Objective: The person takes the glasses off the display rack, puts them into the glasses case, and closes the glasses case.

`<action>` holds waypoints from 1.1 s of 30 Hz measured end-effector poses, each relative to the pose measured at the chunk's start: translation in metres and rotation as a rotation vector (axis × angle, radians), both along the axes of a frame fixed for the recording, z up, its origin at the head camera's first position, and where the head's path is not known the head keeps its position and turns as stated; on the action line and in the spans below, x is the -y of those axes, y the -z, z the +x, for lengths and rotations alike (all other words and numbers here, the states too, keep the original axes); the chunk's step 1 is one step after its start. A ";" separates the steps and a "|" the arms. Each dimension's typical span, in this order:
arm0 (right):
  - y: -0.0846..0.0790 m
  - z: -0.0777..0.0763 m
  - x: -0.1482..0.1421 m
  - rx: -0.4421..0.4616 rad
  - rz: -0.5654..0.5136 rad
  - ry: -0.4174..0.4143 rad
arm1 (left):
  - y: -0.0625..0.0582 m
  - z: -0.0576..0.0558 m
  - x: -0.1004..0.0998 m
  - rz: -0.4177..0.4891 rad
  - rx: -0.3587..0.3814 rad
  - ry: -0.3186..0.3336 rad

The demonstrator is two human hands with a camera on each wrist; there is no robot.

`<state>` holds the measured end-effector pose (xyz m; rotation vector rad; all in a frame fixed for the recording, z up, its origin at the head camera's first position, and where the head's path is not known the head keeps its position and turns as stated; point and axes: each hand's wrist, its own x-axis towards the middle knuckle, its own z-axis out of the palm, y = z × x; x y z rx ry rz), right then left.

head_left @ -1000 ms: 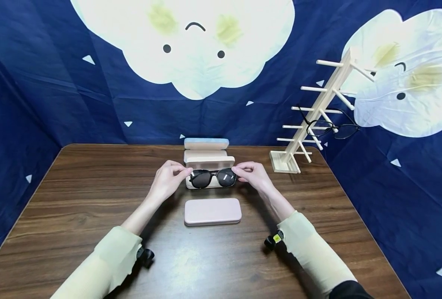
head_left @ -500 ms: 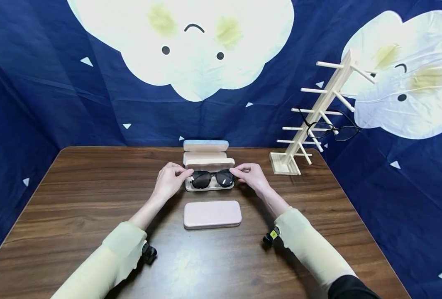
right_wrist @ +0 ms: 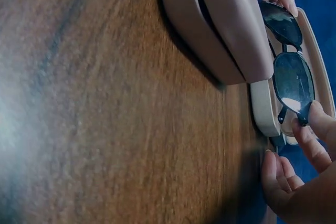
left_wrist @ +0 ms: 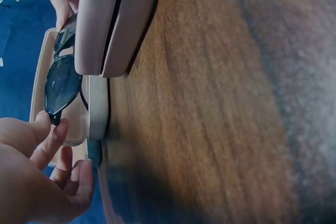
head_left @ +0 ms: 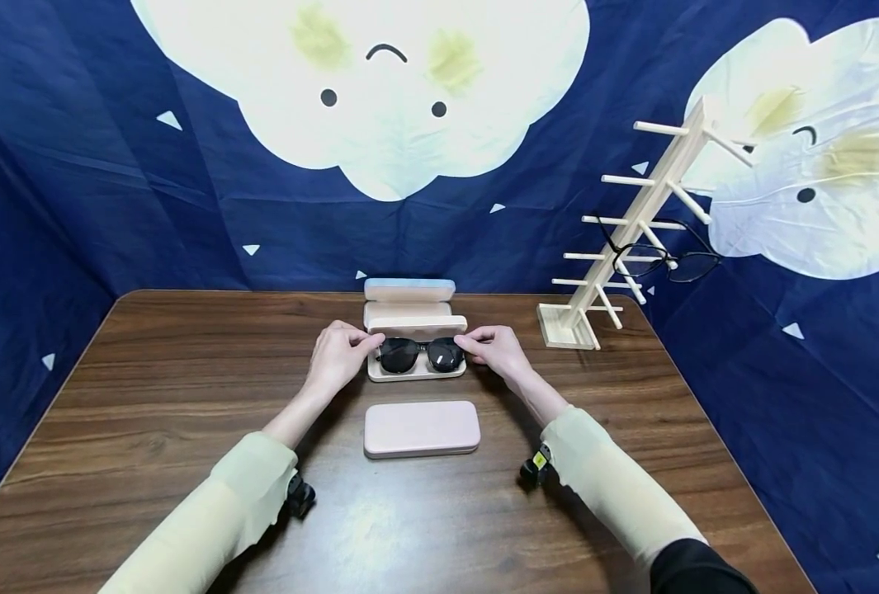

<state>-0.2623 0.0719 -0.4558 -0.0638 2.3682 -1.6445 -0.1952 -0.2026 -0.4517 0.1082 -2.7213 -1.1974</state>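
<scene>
Black sunglasses (head_left: 422,355) with dark lenses are held level in the mouth of an open, cream-lined glasses case (head_left: 418,374). My left hand (head_left: 338,356) pinches their left end between thumb and index finger; in the left wrist view the other fingers of that hand (left_wrist: 42,177) are loosely bent below. At the other end, my right hand (head_left: 500,353) pinches the frame corner, and the right wrist view shows its thumb and finger on the sunglasses (right_wrist: 294,85). A temple arm shows behind the lens there. Whether the frame touches the lining is unclear.
A closed pink glasses case (head_left: 422,429) lies in front of the open one. Behind stands another open case with a blue lid (head_left: 409,289). At the back right, a wooden peg rack (head_left: 632,219) carries black-framed eyeglasses (head_left: 695,266). Blue cloth (head_left: 186,206) hangs beyond the table.
The sunglasses have sunk slightly into the open case, with both hands keeping their pinch. The right hand has shifted a little to the left. The camera view has moved slightly.
</scene>
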 end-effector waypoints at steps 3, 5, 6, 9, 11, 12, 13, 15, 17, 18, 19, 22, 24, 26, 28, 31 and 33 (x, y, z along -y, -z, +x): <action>0.002 -0.003 0.001 -0.002 0.001 -0.001 | 0.001 -0.001 0.000 -0.018 0.011 -0.006; 0.003 -0.004 0.001 -0.008 0.008 -0.009 | 0.001 -0.001 0.001 -0.027 0.025 -0.014; 0.004 -0.005 0.002 -0.013 0.016 -0.013 | 0.001 -0.001 0.001 -0.032 0.032 -0.019; 0.005 -0.006 0.002 -0.022 0.036 -0.019 | 0.002 -0.001 0.002 -0.037 0.057 -0.027; 0.005 -0.006 0.003 -0.026 0.053 -0.019 | 0.002 -0.002 0.003 -0.038 0.064 -0.028; 0.006 -0.007 0.003 -0.028 0.062 -0.017 | 0.003 -0.003 0.003 -0.040 0.065 -0.030; 0.006 -0.007 0.003 -0.030 0.070 -0.014 | 0.003 -0.003 0.002 -0.041 0.066 -0.032; 0.006 -0.008 0.003 -0.037 0.087 -0.008 | 0.003 -0.005 0.002 -0.040 0.073 -0.041; 0.007 -0.009 0.004 -0.052 0.117 0.000 | 0.004 -0.006 0.001 -0.042 0.084 -0.055; 0.007 -0.009 0.004 -0.062 0.132 0.003 | 0.004 -0.006 0.001 -0.043 0.095 -0.065; 0.007 -0.009 0.004 -0.073 0.154 0.007 | 0.004 -0.007 0.000 -0.042 0.107 -0.075; 0.007 -0.009 0.005 -0.100 0.214 0.022 | 0.005 -0.007 -0.001 -0.045 0.135 -0.103; 0.007 -0.009 0.005 -0.109 0.237 0.029 | 0.005 -0.006 -0.002 -0.048 0.147 -0.117; 0.007 -0.009 0.005 -0.109 0.247 0.036 | 0.004 -0.006 -0.002 -0.049 0.155 -0.126; 0.007 -0.010 0.006 -0.108 0.258 0.041 | 0.004 -0.006 -0.002 -0.049 0.160 -0.132; 0.008 -0.011 0.006 -0.103 0.275 0.049 | 0.005 -0.006 -0.002 -0.045 0.172 -0.138; 0.008 -0.012 0.006 -0.098 0.284 0.054 | 0.005 -0.006 -0.002 -0.037 0.183 -0.141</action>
